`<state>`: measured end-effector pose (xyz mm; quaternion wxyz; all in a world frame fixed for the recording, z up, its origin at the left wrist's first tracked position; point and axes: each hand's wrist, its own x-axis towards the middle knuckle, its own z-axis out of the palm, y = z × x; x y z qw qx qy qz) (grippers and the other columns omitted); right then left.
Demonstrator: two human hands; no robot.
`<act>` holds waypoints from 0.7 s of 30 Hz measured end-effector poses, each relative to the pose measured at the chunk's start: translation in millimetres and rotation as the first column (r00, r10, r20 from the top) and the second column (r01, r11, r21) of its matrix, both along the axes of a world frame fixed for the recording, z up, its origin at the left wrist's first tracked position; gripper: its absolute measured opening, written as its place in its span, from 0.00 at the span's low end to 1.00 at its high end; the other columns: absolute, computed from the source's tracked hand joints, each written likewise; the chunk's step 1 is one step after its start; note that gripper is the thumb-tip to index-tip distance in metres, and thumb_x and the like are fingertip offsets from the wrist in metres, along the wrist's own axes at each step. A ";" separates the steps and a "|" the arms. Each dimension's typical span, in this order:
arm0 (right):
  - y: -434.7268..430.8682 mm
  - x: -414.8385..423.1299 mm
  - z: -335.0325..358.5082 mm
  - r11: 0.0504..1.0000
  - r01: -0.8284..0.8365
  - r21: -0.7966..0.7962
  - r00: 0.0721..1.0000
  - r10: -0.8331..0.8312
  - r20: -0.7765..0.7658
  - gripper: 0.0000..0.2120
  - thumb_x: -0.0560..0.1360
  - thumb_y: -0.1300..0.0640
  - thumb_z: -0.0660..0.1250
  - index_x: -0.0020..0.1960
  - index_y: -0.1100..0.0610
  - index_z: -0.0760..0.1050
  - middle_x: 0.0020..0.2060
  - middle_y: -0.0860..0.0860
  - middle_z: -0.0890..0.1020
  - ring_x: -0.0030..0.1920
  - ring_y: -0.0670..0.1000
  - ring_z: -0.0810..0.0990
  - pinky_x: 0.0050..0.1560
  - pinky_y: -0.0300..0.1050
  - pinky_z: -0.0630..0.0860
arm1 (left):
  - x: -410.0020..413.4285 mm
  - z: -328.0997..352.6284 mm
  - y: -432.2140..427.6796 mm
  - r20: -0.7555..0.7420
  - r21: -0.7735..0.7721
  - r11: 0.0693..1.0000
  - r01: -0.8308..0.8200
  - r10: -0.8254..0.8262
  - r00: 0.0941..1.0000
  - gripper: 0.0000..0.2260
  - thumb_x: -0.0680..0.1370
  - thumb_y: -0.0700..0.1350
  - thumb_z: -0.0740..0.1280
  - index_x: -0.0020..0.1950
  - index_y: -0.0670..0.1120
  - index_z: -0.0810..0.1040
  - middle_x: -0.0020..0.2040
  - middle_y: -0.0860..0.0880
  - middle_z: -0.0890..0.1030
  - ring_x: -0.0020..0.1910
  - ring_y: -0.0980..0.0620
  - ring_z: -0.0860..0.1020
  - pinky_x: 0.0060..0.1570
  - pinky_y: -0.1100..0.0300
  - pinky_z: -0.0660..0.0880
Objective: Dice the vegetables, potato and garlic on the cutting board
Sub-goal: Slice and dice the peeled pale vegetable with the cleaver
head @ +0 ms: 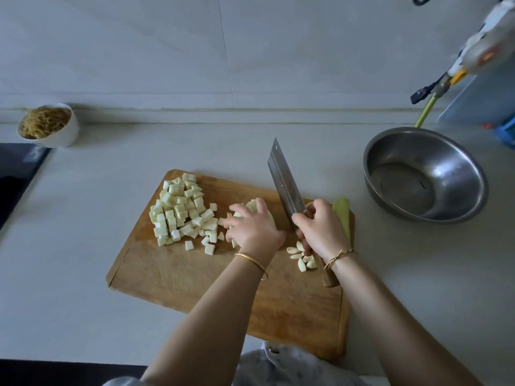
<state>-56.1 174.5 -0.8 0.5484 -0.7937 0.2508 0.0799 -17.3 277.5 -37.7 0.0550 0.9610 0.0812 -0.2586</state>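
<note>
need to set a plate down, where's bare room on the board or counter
Bare: the near left half of the cutting board, below the cube pile; the counter between noodle bowl and board. Crowded: the board's right side, with left hand, right hand, cleaver and garlic.

Honestly, you've got nothing readable here. The white bundle at top right has some coloured marks on it, but they're way too blurry to make out. The cleaver blade shows no legible stamp either.
</note>
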 end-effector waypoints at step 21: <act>8.2 -8.5 -7.7 0.997 -0.056 -0.053 0.998 0.057 0.017 0.07 0.74 0.60 0.63 0.49 0.60 0.67 0.32 0.54 0.74 0.20 0.50 0.70 0.22 0.45 0.71 | 35.0 0.0 73.1 0.087 0.037 0.591 0.806 -0.805 0.587 0.42 0.68 0.50 0.73 0.75 0.63 0.51 0.77 0.47 0.46 0.74 0.41 0.55 0.67 0.46 0.64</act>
